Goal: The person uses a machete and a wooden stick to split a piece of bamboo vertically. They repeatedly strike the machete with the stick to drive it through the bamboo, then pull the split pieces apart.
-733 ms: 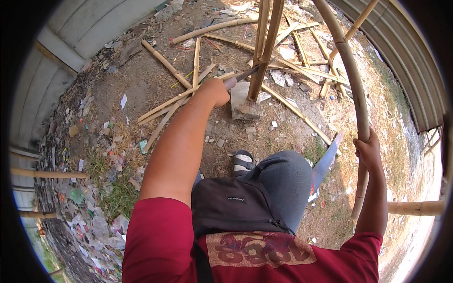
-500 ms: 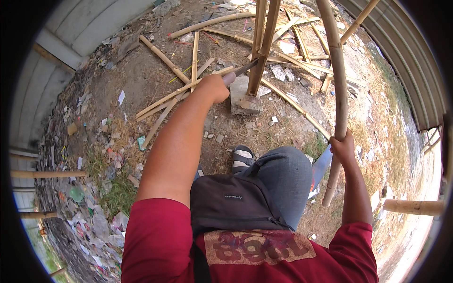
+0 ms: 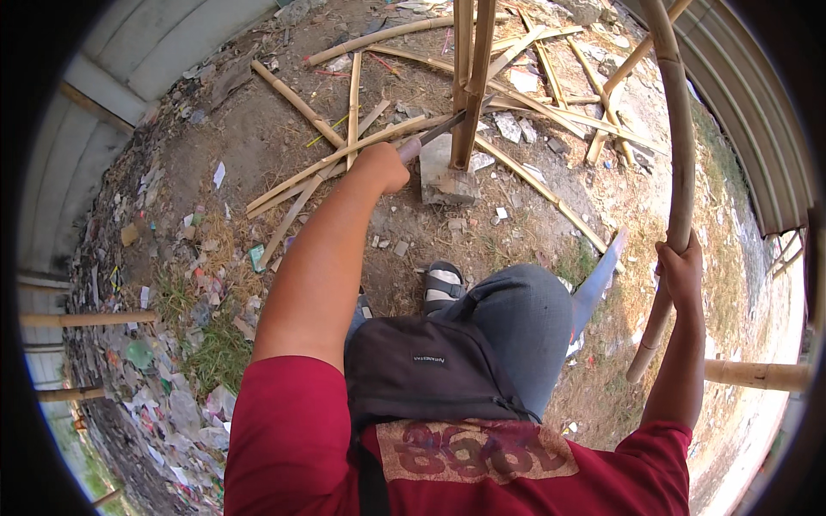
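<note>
My left hand (image 3: 383, 168) is closed round the grip of a machete (image 3: 440, 129). Its dark blade slants up to the right and meets an upright split length of bamboo (image 3: 467, 131); whether it lies in the split or against the side I cannot tell. The bamboo's lower end stands at a grey concrete block (image 3: 447, 182). Out to the right, my right hand (image 3: 682, 268) is wrapped round the lower part of a long bamboo pole (image 3: 677, 146), held steeply tilted. The top of that pole runs out of the picture.
Several bamboo strips (image 3: 551, 73) lie crossed on the littered dirt ahead, and more strips (image 3: 331, 159) lie to the left. A corrugated metal wall (image 3: 740, 129) curves along the right. A horizontal bamboo pole (image 3: 757, 375) juts in at lower right. Light panels (image 3: 129, 77) line the left.
My right hand has moved to the right, carrying the pole away from the upright bamboo. My left hand and the machete have shifted slightly to the left and nearer.
</note>
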`<state>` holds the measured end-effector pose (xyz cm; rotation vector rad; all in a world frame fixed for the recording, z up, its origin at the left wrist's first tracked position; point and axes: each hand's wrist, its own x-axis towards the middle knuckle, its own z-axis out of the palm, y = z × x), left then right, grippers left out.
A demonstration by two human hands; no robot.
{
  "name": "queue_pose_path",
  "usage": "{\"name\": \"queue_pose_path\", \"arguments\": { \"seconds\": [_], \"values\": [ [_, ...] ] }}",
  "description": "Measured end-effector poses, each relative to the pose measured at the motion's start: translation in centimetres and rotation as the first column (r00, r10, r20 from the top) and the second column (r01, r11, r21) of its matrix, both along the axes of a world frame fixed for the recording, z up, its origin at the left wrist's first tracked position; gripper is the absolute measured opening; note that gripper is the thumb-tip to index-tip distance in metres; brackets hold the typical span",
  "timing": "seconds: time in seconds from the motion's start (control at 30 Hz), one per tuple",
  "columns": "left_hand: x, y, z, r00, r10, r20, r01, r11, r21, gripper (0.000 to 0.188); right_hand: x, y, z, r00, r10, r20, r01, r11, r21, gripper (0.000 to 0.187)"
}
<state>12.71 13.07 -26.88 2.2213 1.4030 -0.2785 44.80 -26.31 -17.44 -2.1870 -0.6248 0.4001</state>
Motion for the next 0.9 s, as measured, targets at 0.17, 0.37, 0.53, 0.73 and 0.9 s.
{"name": "queue_pose_path", "arguments": {
  "seconds": [0.17,0.37,0.53,0.73,0.9],
  "values": [
    [-0.6,-0.5,-1.6,0.992,-0.002,0.127,-0.008,0.997,0.076,0.037,-0.5,4.1,-2.8,1.0,-0.005,-0.016,0.008,0.976,0.218,0.026],
    [1.4,-1.5,0.9,0.996,-0.059,-0.06,0.061,0.998,0.031,0.036,-5.1,3.5,-14.6,0.923,0.208,-0.323,-0.355,0.783,-0.51,0.044],
    [1.2,-1.3,-0.6,0.999,-0.037,-0.011,0.037,0.999,0.002,0.04,-2.6,2.0,-11.5,0.915,0.136,-0.38,-0.304,0.852,-0.427,0.043],
    [0.8,-0.9,-2.7,0.999,-0.032,0.009,0.032,0.999,0.007,0.038,-1.1,0.8,-1.5,0.993,0.048,-0.104,-0.054,0.997,-0.063,0.036],
    [0.7,-1.4,-2.2,0.999,-0.03,0.018,0.029,0.999,0.036,0.037,-0.1,2.8,-0.6,0.998,-0.052,0.023,0.045,0.973,0.228,0.026]
  ]
}}
